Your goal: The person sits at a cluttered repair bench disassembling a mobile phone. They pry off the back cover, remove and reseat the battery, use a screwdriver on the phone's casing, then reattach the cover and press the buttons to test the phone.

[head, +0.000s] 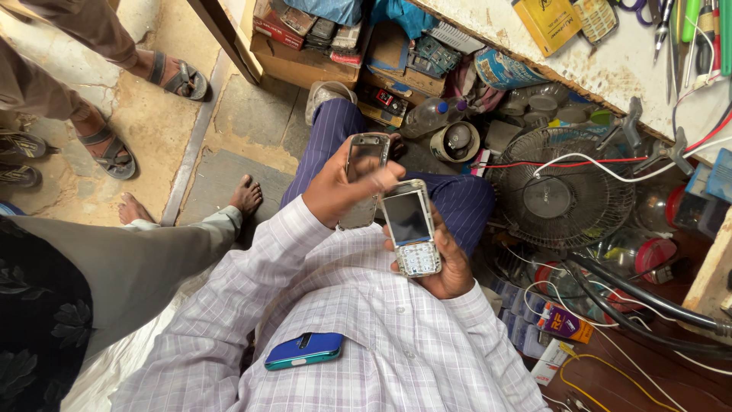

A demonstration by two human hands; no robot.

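Your right hand [450,263], just right of frame centre, is curled closed under a small silver keypad phone [409,227]; the palm cups its lower end and the thumb runs up one edge, so the dark screen and pale keys face up toward you, a hold that reads as steadying it for inspection. Your left hand [339,191], just left of it and slightly higher, is wrapped shut around a second silver handset [364,179], held upright with its face or open frame tilted toward you; whether a screen is fitted there cannot be told. The two phones sit side by side, nearly touching, which looks like a comparison or part-matching grip. A blue phone [305,350] lies flat on your checked shirt at lower centre, parked on the chest, likely to keep it within reach. At right of centre a dark table fan [560,200] rests on the floor among jars, with red and white wires trailing over it. The counter [610,65] at upper right carries a yellow packet [547,23] and hand tools at its far edge. Cardboard boxes [305,46] of parts fill the upper centre. Another person's sandalled feet [110,152] stand at upper left; a grey-sleeved arm [145,259] reaches in at left.
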